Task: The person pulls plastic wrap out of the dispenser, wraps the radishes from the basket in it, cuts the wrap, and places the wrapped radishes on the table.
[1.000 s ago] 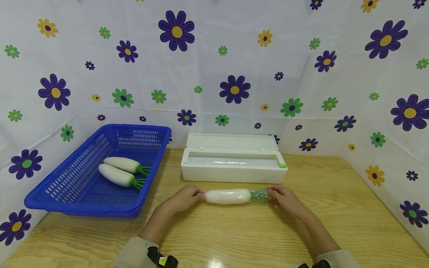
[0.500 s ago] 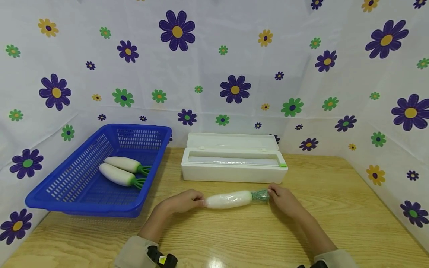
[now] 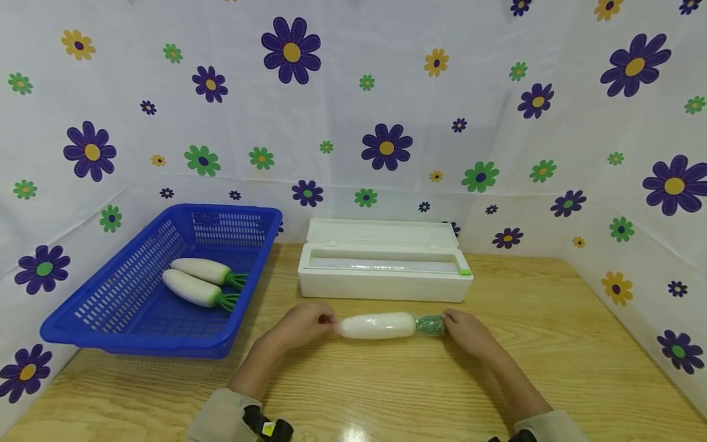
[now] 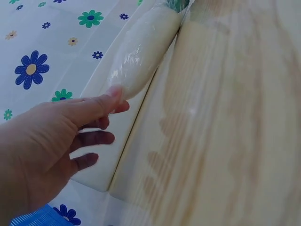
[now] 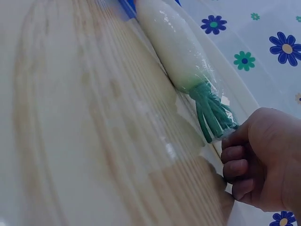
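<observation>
A white radish (image 3: 378,326) wrapped in clear plastic film lies level between my two hands, in front of the white film box. My left hand (image 3: 302,325) pinches the film at its tapered end between thumb and index finger; in the left wrist view the other fingers of that hand (image 4: 61,136) are loosely bent. At the other end, my right hand (image 3: 469,334) pinches the film beyond the bunched green stems (image 5: 211,110). The right wrist view shows that hand's fingers (image 5: 234,167) curled in. Shiny creases of film run along the radish.
Behind the radish stands a white box (image 3: 386,288) with its lid (image 3: 381,232) raised and a roll of film (image 3: 381,265) inside. To the left is a blue basket (image 3: 160,345) holding two unwrapped radishes (image 3: 190,288). A flowered cloth (image 3: 342,110) surrounds the wooden table (image 3: 386,387).
The radish tilted with its tapered end lower half a second ago, and now lies level again. Both hands keep hold of the film ends, shifting slightly. Basket and box stay put.
</observation>
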### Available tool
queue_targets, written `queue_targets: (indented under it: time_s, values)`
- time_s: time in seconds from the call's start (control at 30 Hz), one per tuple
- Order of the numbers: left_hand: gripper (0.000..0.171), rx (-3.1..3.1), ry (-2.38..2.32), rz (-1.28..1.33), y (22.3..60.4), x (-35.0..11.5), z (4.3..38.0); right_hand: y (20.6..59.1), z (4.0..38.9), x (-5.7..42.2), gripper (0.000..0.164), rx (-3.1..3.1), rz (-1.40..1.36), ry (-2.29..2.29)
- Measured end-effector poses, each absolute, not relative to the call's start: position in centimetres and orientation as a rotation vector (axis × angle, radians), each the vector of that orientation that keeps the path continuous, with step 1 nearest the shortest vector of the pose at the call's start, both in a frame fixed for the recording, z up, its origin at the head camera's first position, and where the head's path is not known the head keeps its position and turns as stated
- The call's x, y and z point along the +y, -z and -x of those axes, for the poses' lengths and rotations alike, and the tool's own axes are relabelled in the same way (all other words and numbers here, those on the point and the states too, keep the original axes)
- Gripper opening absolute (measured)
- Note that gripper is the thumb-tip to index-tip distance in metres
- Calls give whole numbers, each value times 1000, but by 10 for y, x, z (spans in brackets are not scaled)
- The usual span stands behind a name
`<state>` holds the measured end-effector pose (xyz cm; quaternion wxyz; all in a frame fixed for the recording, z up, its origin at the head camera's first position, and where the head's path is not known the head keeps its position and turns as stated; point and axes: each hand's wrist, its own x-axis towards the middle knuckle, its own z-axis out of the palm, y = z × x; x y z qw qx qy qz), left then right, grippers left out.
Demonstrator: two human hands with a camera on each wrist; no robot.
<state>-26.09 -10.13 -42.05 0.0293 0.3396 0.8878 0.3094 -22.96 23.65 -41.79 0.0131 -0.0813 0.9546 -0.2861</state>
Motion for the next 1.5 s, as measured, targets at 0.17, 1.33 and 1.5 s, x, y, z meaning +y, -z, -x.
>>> queue_targets:
  time_s: [0.17, 1.33, 1.5]
  values:
    - [9, 2685, -997, -963, 423, -104, 262, 422, 232, 237, 11, 2954, 215, 1143]
    - [15, 2566, -1113, -821, 427, -108, 264, 429, 236, 241, 14, 3116, 562, 984]
    - [11, 2638, -1106, -838, 428, -107, 265, 427, 235, 240, 25, 2924, 364, 1151]
